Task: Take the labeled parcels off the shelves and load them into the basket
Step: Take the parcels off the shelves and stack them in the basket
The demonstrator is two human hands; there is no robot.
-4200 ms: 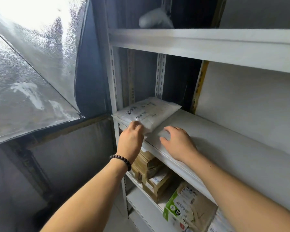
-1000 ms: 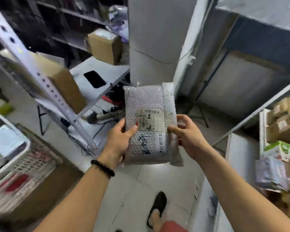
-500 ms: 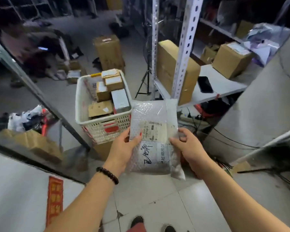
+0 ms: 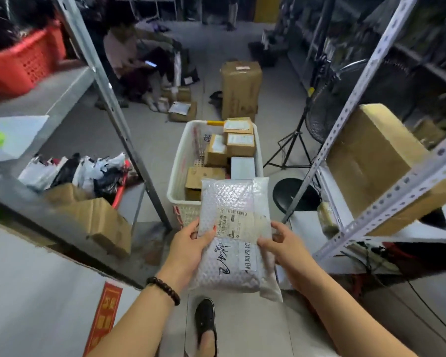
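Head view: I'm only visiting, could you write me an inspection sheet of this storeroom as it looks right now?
Surface: pale tiled floor, bare near the feet.
Job's things: bubble-wrap parcel with a printed label, held in front of the white basket, which already holds several boxes.
Clutter: tall carton and small parcels on the floor beyond; bags under the left shelf.
Grippers: left hand and right hand each grip a side of the parcel.
Cables: black leads trailing under the right shelf.
Surroundings: metal racks on both sides, a standing fan, a red crate, a seated person at the back.
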